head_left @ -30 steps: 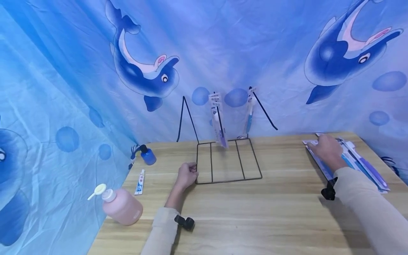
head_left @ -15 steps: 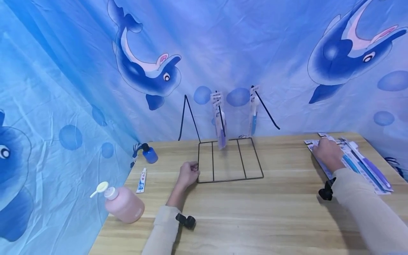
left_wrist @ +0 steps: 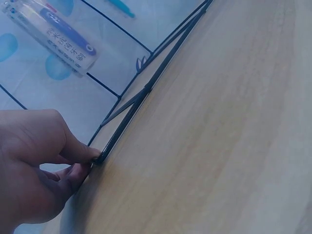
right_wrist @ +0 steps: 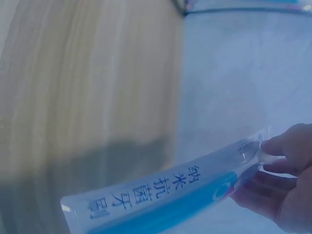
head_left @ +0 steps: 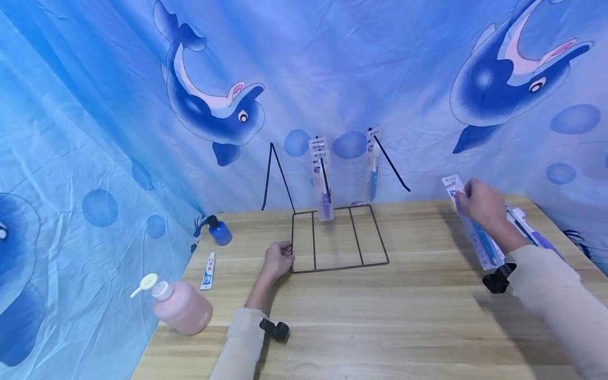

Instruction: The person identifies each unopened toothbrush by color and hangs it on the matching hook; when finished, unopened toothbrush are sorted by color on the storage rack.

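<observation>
My left hand (head_left: 278,259) pinches the left side of a black wire display rack (head_left: 339,268) at its base; the left wrist view shows thumb and finger on the wire. My right hand (head_left: 484,207) grips a packaged blue toothbrush (right_wrist: 165,204) near its upper end, raised at the right of the table. Several purple toothbrush packs (head_left: 322,182) hang on the rack's middle hook. From the right hook hangs a blue toothbrush pack (head_left: 373,169), while the left hook carries nothing. More packaged toothbrushes (head_left: 532,228) lie at the table's right, partly hidden behind my right forearm.
A pink pump bottle (head_left: 182,309) stands at the left table edge. Behind it are a small toothpaste tube (head_left: 208,272) and a blue bottle (head_left: 220,231) with a black cap. A blue dolphin-print curtain (head_left: 304,68) backs the wooden table (head_left: 361,327).
My right hand has lifted one blue toothbrush pack off the pile at the right. My left hand keeps its place on the rack.
</observation>
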`<action>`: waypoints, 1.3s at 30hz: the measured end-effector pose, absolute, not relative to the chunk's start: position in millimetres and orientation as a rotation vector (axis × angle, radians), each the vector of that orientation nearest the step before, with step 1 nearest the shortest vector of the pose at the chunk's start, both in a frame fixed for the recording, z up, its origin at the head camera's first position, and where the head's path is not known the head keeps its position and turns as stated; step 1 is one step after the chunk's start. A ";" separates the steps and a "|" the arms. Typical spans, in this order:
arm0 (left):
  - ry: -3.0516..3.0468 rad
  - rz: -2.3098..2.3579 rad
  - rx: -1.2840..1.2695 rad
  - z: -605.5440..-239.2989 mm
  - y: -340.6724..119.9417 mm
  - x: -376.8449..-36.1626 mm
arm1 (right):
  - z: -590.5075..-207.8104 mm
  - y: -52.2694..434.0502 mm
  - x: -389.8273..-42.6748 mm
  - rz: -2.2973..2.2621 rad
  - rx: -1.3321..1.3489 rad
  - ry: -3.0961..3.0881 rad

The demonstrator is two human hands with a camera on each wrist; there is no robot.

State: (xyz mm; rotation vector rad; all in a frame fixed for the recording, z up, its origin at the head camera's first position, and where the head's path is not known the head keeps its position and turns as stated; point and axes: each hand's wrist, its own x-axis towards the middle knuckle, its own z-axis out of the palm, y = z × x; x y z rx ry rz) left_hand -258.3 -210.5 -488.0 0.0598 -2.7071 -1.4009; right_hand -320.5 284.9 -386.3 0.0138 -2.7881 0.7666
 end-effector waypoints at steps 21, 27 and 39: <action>-2.715 -1.392 0.035 -484.8 -211.1 -256.6 | -295.8 210.5 -204.1 0.772 0.600 -2.169; -2.712 -1.418 0.052 -486.6 -210.7 -256.7 | -298.9 192.3 -178.4 0.808 0.704 -2.107; -2.688 -1.428 0.054 -490.1 -209.9 -257.1 | -313.5 181.3 -187.0 0.770 0.703 -2.142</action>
